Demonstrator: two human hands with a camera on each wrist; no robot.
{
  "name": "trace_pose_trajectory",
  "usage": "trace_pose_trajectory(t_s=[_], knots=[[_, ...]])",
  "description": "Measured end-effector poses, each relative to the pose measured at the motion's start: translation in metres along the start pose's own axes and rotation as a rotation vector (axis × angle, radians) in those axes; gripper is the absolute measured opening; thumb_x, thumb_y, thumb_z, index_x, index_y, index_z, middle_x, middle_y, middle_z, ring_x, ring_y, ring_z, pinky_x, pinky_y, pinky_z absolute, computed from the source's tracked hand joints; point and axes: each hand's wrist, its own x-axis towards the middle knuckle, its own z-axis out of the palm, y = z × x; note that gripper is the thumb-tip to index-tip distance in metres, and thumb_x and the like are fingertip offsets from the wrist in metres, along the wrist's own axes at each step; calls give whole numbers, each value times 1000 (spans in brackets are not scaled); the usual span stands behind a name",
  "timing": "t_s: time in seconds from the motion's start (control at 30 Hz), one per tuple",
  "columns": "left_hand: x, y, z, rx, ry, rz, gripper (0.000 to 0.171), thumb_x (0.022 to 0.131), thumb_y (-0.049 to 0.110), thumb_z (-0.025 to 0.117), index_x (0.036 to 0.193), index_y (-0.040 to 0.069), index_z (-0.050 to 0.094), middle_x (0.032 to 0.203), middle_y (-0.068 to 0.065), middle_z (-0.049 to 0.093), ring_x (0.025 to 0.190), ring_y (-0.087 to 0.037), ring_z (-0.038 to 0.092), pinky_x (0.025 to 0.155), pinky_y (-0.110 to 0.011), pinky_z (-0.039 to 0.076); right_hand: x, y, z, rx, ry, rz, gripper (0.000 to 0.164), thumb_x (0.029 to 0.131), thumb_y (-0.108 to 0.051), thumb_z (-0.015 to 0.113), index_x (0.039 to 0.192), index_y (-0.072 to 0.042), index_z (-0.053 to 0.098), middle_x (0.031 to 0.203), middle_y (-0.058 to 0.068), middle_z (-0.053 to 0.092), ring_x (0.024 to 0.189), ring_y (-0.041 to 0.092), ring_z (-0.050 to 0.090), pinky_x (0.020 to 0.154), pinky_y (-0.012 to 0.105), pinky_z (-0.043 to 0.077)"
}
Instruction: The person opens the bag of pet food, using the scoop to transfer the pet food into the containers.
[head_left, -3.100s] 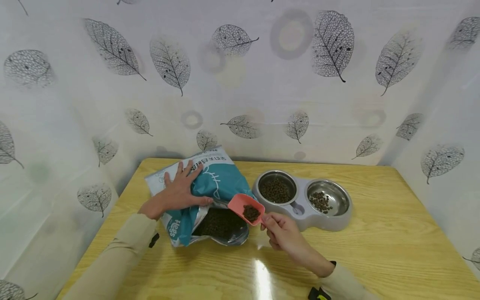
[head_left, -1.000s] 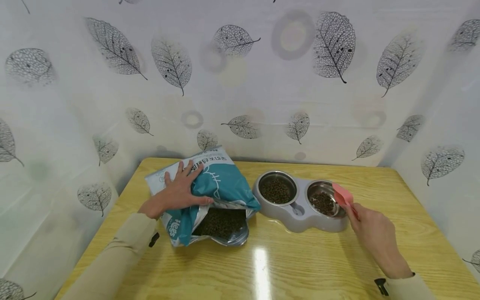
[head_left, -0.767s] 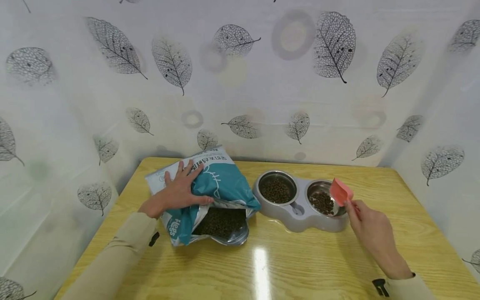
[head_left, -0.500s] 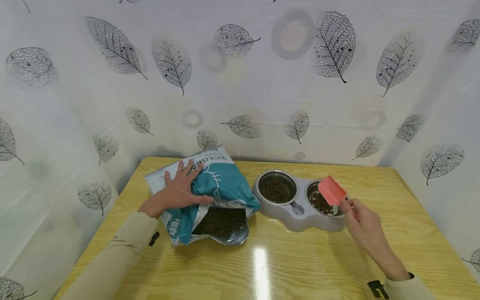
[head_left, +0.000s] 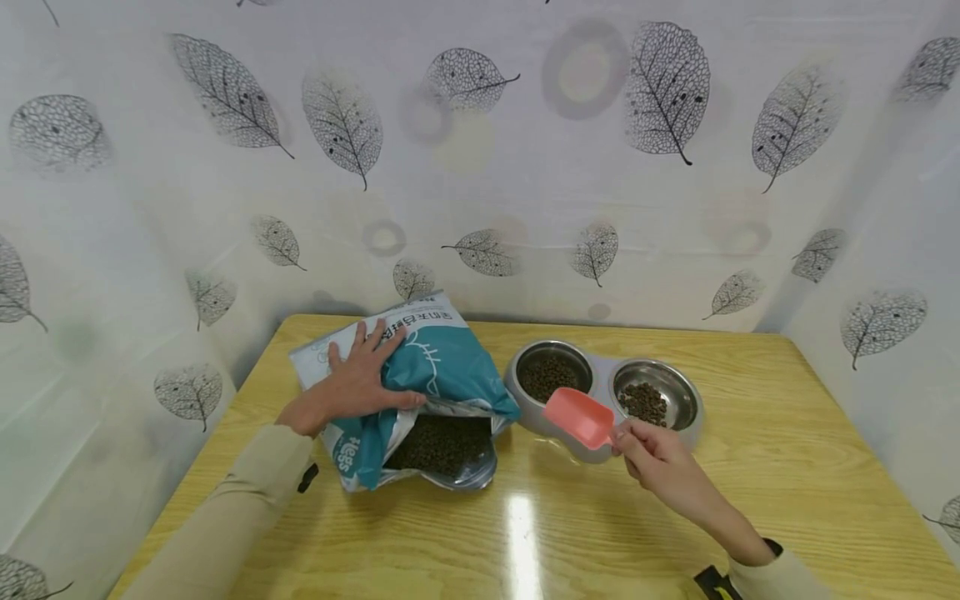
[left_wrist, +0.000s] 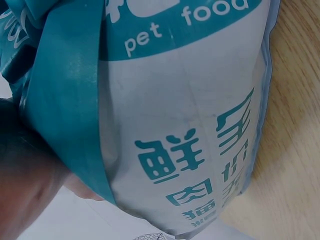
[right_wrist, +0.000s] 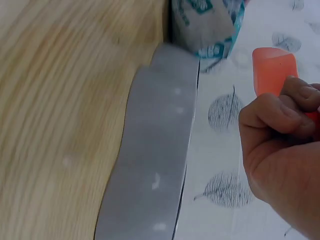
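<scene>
My left hand (head_left: 358, 379) rests with spread fingers on a teal and white pet food bag (head_left: 457, 358) lying on its side. The bag's mouth faces me and shows brown kibble (head_left: 438, 446) inside. In my right hand (head_left: 663, 467) is the handle of a pink scoop (head_left: 579, 417), its bowl bare, held over the front of a grey double feeder (head_left: 553, 429). The feeder's left steel bowl (head_left: 525, 354) has kibble over its bottom, partly hidden by the scoop. A smaller heap of kibble (head_left: 643, 404) lies in the right steel bowl (head_left: 678, 400).
Everything stands on a wooden table (head_left: 787, 467) with a bright reflection near its front. A pale sheet printed with leaves (head_left: 487, 167) hangs close behind the table and along both sides.
My right hand carried the scoop with kibble from the bag to the right bowl, where the heap has grown. Now the emptied scoop has come back left. My left hand has stayed put.
</scene>
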Motion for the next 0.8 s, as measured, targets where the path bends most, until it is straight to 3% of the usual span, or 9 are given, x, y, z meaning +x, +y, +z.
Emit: trace_pose_trajectory(t_s=[0.1, 0.37, 0.5, 0.8], knots=[[0, 0, 0, 3, -2, -1, 118, 81, 72, 71, 167, 16, 12, 172, -22, -1, 156, -52, -10, 111, -85, -5, 5, -3, 16, 40, -69, -10, 33, 111, -13, 43, 91, 7, 59, 55, 10, 39, 44, 3, 30, 38, 24, 30], [1, 1, -1, 5, -1, 0, 118, 81, 72, 71, 167, 16, 12, 172, -23, -1, 156, -53, -9, 111, -85, -4, 22, -12, 61, -23, -188, 16, 36, 110, -20, 48, 86, 2, 63, 57, -12, 38, 47, -5, 31, 42, 19, 28], [0, 1, -1, 2, -2, -2, 118, 81, 71, 71, 167, 16, 12, 172, -23, -1, 156, -52, -10, 111, -85, -5, 30, -18, 79, -103, -211, 12, 37, 108, -24, 51, 82, -4, 66, 58, -13, 39, 47, -4, 31, 45, 18, 28], [0, 1, -2, 9, -8, -4, 119, 81, 73, 70, 167, 16, 12, 172, -23, -1, 156, -52, -10, 111, -86, -4, 46, -30, 102, -202, -256, 125, 39, 107, -23, 50, 78, -6, 71, 60, -8, 54, 45, 1, 33, 45, 20, 31]])
